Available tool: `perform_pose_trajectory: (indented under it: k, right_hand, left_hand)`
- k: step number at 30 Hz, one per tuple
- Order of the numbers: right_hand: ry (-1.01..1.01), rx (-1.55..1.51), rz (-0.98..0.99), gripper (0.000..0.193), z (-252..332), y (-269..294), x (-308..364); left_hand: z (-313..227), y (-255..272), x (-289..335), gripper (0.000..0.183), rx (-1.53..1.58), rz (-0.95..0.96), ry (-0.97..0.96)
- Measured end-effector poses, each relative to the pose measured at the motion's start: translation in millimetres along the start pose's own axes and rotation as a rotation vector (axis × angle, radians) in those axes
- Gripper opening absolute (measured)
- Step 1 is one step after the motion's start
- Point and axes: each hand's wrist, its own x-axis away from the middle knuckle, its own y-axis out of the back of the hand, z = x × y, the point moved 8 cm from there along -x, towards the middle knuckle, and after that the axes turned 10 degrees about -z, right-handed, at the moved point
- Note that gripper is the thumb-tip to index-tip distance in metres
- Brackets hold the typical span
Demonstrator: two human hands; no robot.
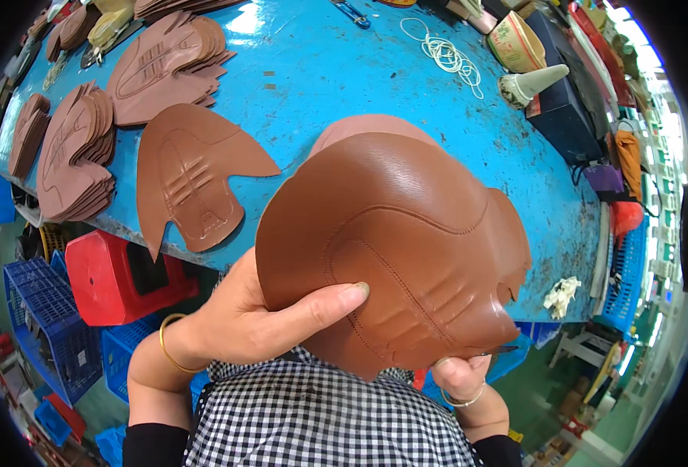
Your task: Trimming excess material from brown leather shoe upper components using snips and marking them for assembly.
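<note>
A brown leather shoe upper piece (406,272) with stitched lines and raised ribs is held up in front of me, curving between both hands. My left hand (274,315) grips its left edge, thumb lying flat on the face and the other fingers hidden behind. At the lower right edge, my right hand (462,377) pinches the piece; its fingers are mostly hidden. A small dark tip by that hand is too little to name. Beyond the held piece shows a pinkish piece (375,126), mostly covered. On the table to the left lies a single similar upper piece (196,175).
The blue table (305,70) carries stacks of upper pieces (79,156) at left. White cord (453,58), a tub (517,39), a cone (538,84) and a dark box (566,109) are at the far right. Below stand a red stool (99,280) and blue crates (52,327).
</note>
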Motion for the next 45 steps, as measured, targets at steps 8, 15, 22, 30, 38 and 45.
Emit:
perform_pose_trajectory:
  k: [8,15,22,30,38,45]
  right_hand:
    - [-0.103,0.079,0.267,0.027,-22,-16,3]
    - [-0.164,0.059,0.289,0.030,-39,-12,10]
    - [-0.289,0.073,0.042,0.043,-47,-8,-2]
    - [-0.116,0.410,-0.091,0.016,9,30,-41]
    - [0.859,1.076,-0.155,0.047,44,-94,-130]
    - [0.776,1.161,-0.202,0.057,22,-64,-136]
  left_hand:
    - [-24,1,-14,0.035,-0.062,0.071,-0.131]
    - [-27,0,-23,0.024,-0.161,0.078,-0.117]
    - [-37,-15,-63,0.043,-0.432,0.147,-0.401]
    - [-6,-1,-110,0.043,-0.914,0.121,-0.467]
    - [7,-8,-104,0.034,-0.799,0.069,-0.290]
    - [12,4,-88,0.024,-0.717,-0.036,-0.398]
